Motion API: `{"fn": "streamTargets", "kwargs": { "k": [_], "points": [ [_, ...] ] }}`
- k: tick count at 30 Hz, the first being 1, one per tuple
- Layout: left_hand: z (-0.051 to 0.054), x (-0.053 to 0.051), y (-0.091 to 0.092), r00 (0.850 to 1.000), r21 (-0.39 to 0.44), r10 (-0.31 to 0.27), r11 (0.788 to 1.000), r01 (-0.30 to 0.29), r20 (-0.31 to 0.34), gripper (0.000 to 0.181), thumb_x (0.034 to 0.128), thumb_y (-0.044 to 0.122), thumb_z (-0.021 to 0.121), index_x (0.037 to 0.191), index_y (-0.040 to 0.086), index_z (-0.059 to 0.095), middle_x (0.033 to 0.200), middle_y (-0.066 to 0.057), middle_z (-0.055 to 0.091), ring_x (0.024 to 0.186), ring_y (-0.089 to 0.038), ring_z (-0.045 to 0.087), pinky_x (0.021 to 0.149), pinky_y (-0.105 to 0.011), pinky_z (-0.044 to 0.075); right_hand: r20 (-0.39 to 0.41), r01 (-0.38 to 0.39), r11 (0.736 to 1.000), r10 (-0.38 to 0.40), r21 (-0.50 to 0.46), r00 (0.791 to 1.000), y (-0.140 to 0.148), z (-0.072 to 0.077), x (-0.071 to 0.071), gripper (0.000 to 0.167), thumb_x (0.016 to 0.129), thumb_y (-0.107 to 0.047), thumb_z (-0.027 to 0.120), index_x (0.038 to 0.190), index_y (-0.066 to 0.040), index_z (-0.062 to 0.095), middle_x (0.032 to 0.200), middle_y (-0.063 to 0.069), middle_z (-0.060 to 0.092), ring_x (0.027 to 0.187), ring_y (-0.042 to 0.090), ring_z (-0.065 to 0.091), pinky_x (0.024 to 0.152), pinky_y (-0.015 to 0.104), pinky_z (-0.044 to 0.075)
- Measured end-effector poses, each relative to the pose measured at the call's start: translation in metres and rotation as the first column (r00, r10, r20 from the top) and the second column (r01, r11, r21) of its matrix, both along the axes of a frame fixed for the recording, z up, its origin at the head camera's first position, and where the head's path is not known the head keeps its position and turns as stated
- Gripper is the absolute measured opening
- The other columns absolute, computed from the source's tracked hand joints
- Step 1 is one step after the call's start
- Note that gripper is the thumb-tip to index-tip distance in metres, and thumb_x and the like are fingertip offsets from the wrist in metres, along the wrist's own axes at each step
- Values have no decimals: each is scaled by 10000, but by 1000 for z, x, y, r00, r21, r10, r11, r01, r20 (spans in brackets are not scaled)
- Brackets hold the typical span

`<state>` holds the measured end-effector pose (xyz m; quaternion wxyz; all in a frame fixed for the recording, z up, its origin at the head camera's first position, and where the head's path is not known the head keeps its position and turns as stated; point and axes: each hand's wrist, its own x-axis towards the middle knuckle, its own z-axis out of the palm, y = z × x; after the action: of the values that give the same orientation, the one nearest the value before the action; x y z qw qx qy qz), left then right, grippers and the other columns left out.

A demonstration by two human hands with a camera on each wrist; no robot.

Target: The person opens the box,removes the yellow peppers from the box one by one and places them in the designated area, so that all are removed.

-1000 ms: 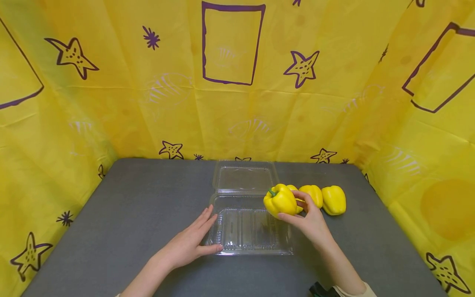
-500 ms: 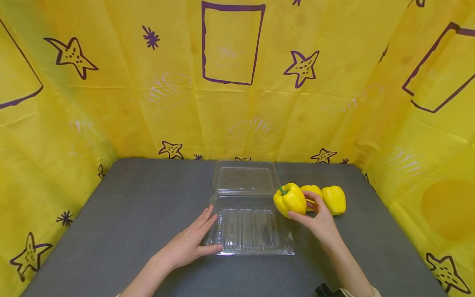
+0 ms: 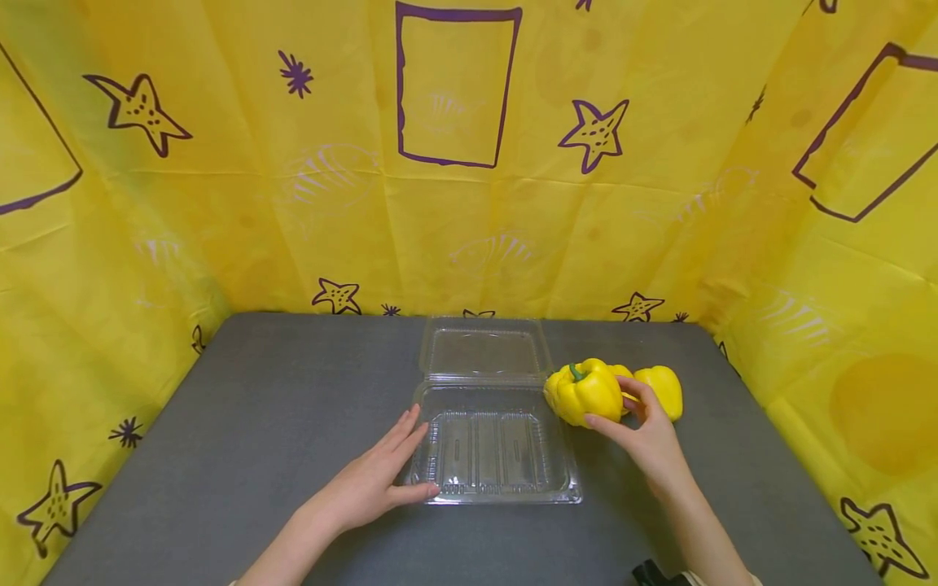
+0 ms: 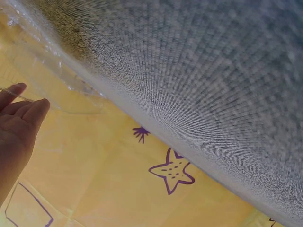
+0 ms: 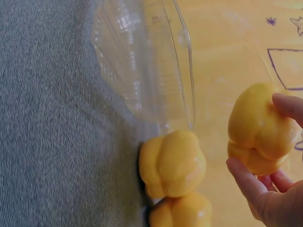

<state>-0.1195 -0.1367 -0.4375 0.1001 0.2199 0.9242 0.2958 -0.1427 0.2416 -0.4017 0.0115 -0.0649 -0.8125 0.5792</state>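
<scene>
My right hand [image 3: 645, 431] grips a yellow bell pepper [image 3: 595, 392] by its side, with its green stem turned left. In the right wrist view this bell pepper [image 5: 260, 127] is held clear of the others, between thumb and fingers. Partly hidden behind it are more yellow bell peppers, and one bell pepper [image 3: 661, 391] lies furthest right. A clear plastic clamshell container [image 3: 487, 452] lies unfolded with nothing in its base. Straight-fingered, my left hand [image 3: 377, 480] rests along the left rim of that base, thumb at the near corner.
The container's lid [image 3: 484, 350] lies flat behind its base, towards the back edge of the grey table [image 3: 308, 382]. Yellow patterned cloth [image 3: 469, 220] hangs behind and along both sides. A dark strap [image 3: 648, 574] sits at my right wrist.
My right hand has moved right with the bell pepper, from over the container's right edge to in front of the other bell peppers. The left hand has stayed in place.
</scene>
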Motion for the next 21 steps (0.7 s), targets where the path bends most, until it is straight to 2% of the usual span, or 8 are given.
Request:
{"fn": "streamTargets", "kwargs": {
  "k": [2, 4, 11, 21],
  "points": [
    [0, 0, 0, 1000, -2, 1, 1000, -1, 2, 920, 847, 575, 670, 1527, 67, 315, 1630, -74, 84, 1476, -282, 123, 1076, -587, 297, 0, 8, 1000, -8, -4, 1000, 2, 0, 0, 810, 830, -237, 797, 1462, -68, 320, 1505, 81, 336, 1289, 254, 366, 1000, 367, 366],
    [0, 0, 0, 1000, -2, 0, 1000, 0, 1, 918, 848, 572, 672, 1527, 67, 315, 1630, -75, 85, 1476, -281, 125, 1077, -585, 298, 5, 20, 1000, -20, -9, 1000, 5, 1, 0, 814, 827, -245, 800, 1463, -75, 320, 1509, 67, 330, 1292, 251, 356, 1003, 360, 358],
    [0, 0, -1, 1000, 5, -2, 1000, 2, -7, 916, 845, 568, 677, 1523, 65, 323, 1629, -77, 94, 1475, -282, 130, 1075, -586, 300, 7, 58, 998, -58, 7, 998, 12, 1, 1, 803, 832, -257, 797, 1464, -91, 330, 1447, 59, 366, 1264, 196, 382, 882, 153, 395],
    [-1, 1, -1, 1000, 4, -6, 1000, 6, -11, 911, 849, 564, 676, 1524, 66, 322, 1629, -76, 89, 1475, -280, 129, 1073, -589, 302, -32, 120, 993, -120, -23, 992, 25, -2, 2, 748, 846, -217, 784, 1437, -69, 350, 1376, 27, 381, 1147, 136, 420, 810, 102, 432]
  ]
}}
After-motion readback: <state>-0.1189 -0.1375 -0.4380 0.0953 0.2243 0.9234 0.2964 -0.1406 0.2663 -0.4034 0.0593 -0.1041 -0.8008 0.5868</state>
